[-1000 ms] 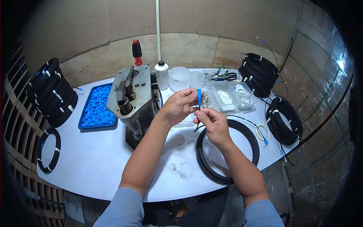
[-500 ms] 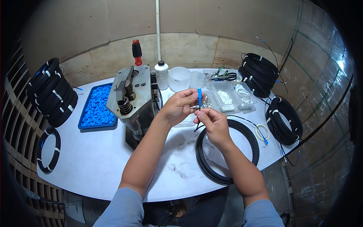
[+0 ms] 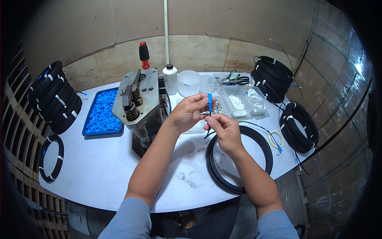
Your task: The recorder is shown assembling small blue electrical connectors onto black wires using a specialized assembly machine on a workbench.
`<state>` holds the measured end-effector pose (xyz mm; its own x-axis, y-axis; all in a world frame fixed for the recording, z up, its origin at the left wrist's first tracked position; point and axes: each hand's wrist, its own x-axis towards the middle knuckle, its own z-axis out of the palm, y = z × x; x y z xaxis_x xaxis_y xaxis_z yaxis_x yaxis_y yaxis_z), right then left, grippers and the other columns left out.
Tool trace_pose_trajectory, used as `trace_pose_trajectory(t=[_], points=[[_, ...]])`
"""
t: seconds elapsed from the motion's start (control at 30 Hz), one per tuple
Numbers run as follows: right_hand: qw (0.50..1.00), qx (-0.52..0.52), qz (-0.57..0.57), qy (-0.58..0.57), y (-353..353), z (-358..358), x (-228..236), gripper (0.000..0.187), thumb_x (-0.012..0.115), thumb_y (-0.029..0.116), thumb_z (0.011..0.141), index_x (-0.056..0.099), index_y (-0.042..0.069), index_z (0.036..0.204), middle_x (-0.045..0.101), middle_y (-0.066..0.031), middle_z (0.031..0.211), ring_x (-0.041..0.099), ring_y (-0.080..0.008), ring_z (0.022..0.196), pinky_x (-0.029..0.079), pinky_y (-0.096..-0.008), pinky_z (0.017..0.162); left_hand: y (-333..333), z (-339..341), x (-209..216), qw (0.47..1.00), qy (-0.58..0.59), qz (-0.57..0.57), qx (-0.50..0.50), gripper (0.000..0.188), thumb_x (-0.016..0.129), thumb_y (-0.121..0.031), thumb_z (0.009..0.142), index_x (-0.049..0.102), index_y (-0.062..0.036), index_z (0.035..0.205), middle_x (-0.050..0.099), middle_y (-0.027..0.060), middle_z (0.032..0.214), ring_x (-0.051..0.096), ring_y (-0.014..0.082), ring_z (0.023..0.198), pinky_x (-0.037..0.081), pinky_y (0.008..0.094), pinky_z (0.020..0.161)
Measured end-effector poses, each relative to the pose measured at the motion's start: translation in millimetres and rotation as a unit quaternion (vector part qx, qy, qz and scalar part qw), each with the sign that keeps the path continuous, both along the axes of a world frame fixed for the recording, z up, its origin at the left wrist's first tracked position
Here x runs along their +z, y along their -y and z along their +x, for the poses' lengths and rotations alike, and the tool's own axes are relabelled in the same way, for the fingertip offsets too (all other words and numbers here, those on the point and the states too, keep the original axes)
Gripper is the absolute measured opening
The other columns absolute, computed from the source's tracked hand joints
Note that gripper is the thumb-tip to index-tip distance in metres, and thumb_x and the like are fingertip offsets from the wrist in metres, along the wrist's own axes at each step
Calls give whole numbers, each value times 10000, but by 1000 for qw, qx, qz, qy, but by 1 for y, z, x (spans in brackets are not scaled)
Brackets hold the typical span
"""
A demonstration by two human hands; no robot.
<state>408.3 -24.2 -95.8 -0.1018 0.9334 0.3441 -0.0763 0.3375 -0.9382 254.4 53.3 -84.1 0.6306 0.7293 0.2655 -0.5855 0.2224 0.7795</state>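
Between my two hands a blue fiber optic connector (image 3: 210,99) stands upright on the end of a thin black cable (image 3: 207,133). My left hand (image 3: 190,111) pinches the connector from the left, thumb and fingertips closed on it. Just below, my right hand (image 3: 223,129) has thumb and forefinger closed on the cable beneath the connector. A coil of black cable (image 3: 269,159) lies on the table under my right forearm. Its other end, with a second blue connector (image 3: 279,149), rests beside a roll of pale tape (image 3: 275,139).
A metal press (image 3: 137,91) stands left of my hands, beside a blue tray (image 3: 102,134) of small blue parts. Behind are a bottle (image 3: 170,79), a white tub (image 3: 189,83) and clear bins (image 3: 246,111). Cable coils are stacked at left (image 3: 57,97) and right (image 3: 272,79).
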Motion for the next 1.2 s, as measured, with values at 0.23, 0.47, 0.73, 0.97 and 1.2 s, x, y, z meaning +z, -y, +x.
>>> trace_pose_trajectory(t=[0.23,0.47,0.73,0.97,1.2], points=[[1000,-8,-4,-8,0,-1,-1,168,622,148,920,658,-15,942,671,-48,802,590,-73,721,470,-220,680,1,-2,0,999,-4,35,-8,221,550,-172,950,602,3,1074,611,68,1006,576,154,926,482,307,774],[1000,-5,23,-21,-4,0,-8,147,679,132,876,655,-9,907,684,-57,802,601,-75,717,482,-231,681,7,0,4,997,18,69,4,220,572,-181,940,619,7,1046,620,69,986,581,155,930,483,353,809],[999,-28,20,21,-2,1,-5,161,732,162,835,677,10,824,673,-32,753,583,-66,705,480,-248,692,7,1,3,997,12,69,-16,238,579,-164,932,615,18,1082,628,80,1012,592,158,956,499,352,848],[998,-35,26,34,-3,2,-6,171,740,167,827,679,8,824,669,-29,751,579,-68,707,480,-251,695,6,0,4,997,11,70,-16,242,572,-159,935,614,24,1088,630,82,1025,600,160,964,510,346,850],[999,-25,21,29,-2,2,-5,168,727,159,838,675,0,830,681,-47,771,602,-80,723,488,-252,696,8,1,4,998,6,58,-21,261,557,-173,943,603,37,1091,625,95,1020,600,170,962,503,336,864]])
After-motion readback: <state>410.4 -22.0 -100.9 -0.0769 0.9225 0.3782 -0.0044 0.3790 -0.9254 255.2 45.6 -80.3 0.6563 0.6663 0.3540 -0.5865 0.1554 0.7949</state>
